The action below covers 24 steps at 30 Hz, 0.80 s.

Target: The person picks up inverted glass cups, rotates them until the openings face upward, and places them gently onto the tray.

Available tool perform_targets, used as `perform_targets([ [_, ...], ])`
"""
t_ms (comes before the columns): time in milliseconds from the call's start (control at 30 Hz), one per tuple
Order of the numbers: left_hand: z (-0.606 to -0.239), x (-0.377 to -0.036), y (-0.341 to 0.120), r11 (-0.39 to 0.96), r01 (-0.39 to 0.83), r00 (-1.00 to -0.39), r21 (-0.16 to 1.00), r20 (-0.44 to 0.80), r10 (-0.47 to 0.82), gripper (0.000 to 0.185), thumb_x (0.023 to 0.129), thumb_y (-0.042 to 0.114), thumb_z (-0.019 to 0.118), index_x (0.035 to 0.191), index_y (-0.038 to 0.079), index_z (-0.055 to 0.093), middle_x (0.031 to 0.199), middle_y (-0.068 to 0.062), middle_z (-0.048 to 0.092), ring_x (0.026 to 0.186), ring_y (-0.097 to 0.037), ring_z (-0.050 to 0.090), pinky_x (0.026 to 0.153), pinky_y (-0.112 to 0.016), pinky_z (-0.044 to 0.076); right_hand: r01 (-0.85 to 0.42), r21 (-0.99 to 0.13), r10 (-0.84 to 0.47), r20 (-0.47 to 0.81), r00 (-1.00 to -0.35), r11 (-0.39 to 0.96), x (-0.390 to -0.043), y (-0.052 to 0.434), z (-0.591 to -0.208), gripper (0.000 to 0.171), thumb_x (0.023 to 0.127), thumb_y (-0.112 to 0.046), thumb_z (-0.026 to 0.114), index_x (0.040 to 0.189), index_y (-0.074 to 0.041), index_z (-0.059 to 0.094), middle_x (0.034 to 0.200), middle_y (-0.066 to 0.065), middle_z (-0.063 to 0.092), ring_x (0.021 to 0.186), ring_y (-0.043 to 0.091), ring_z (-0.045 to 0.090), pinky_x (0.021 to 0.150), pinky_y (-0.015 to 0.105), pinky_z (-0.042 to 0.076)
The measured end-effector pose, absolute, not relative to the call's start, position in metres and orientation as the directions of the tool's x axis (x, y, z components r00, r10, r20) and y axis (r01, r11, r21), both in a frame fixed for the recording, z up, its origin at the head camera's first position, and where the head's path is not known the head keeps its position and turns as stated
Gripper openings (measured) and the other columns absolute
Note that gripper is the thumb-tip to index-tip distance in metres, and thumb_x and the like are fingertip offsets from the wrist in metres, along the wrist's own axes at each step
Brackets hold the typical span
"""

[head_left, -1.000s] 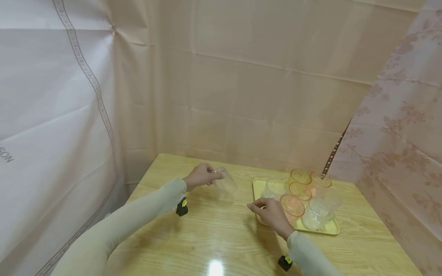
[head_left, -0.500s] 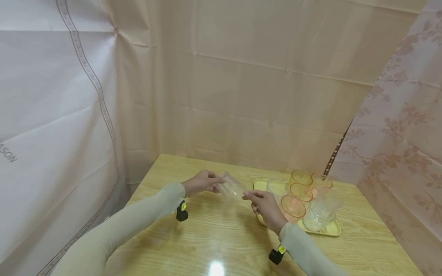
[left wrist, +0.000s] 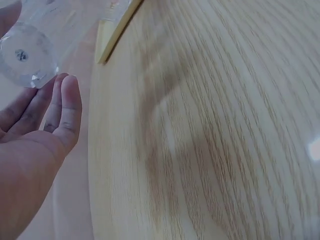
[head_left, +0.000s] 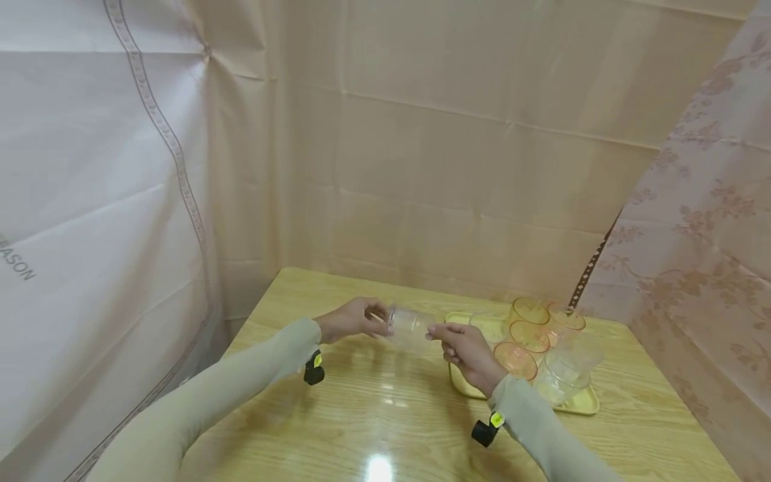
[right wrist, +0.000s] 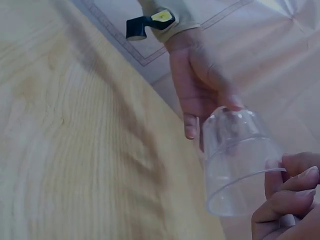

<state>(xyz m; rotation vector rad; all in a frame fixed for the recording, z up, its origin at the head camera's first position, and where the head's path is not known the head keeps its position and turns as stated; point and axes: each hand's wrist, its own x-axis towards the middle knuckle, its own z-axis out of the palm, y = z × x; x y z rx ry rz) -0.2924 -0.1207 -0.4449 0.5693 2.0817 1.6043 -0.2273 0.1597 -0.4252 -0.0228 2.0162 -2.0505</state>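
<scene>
A clear plastic cup [head_left: 412,325] lies sideways in the air above the table, between both hands. My left hand [head_left: 357,318] holds it at the base end, with thumb and fingertips at the edge of the round base [left wrist: 26,56] in the left wrist view. At the other end my right hand [head_left: 468,351] pinches the rim between thumb and forefinger. The right wrist view shows the cup's open mouth facing the right hand [right wrist: 292,192], its remaining fingers curled below the rim.
A yellow tray [head_left: 585,404] stands at the right of the wooden table [head_left: 337,422], close beside the right hand. It bears several cups, among them an orange-rimmed cup [head_left: 516,362], a yellow cup [head_left: 530,310] and a clear cup [head_left: 563,380]. Cloth sheets [head_left: 391,167] hang behind the table.
The right hand has moved left and up to the cup and taken hold of its rim. The cup has turned from slanting downward to nearly level.
</scene>
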Motion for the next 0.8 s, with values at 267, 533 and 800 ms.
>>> perform_targets([
  [267,-0.443,-0.289,-0.122,0.354,0.107,-0.815,0.929,-0.122,0.567,0.069,0.08,0.039,0.09,0.137,0.014,0.06,0.129,-0.001,0.061,0.11,-0.02,0.064,0.099,-0.047,0.051,0.026,-0.972,-0.182,-0.071,-0.981,0.235,-0.231,0.158,-0.407,0.028,0.096,-0.025,0.076,0.108,0.001,0.074,0.099,0.008,0.075,0.056,0.01,0.037,0.055,0.025,0.035],
  [533,-0.44,-0.286,-0.122,0.415,0.165,-0.84,0.895,-0.094,0.535,0.073,0.079,0.044,0.089,0.141,0.02,0.058,0.142,-0.002,0.053,0.118,-0.024,0.057,0.095,-0.05,0.052,-0.185,-0.859,-0.241,0.074,-0.968,0.478,-0.235,0.163,-0.39,0.016,0.097,-0.022,0.074,0.103,-0.008,0.077,0.099,0.004,0.074,0.095,0.021,0.066,0.087,0.038,0.053],
  [800,-0.441,-0.287,-0.123,0.555,0.299,-0.877,0.777,-0.005,0.48,0.057,0.09,0.046,0.078,0.134,0.014,0.06,0.135,-0.01,0.058,0.115,-0.024,0.059,0.092,-0.04,0.053,-0.343,-0.646,-0.262,0.223,-0.939,0.681,-0.249,0.18,-0.381,0.011,0.097,-0.023,0.073,0.097,-0.013,0.076,0.09,-0.001,0.07,0.08,0.02,0.057,0.072,0.037,0.048],
])
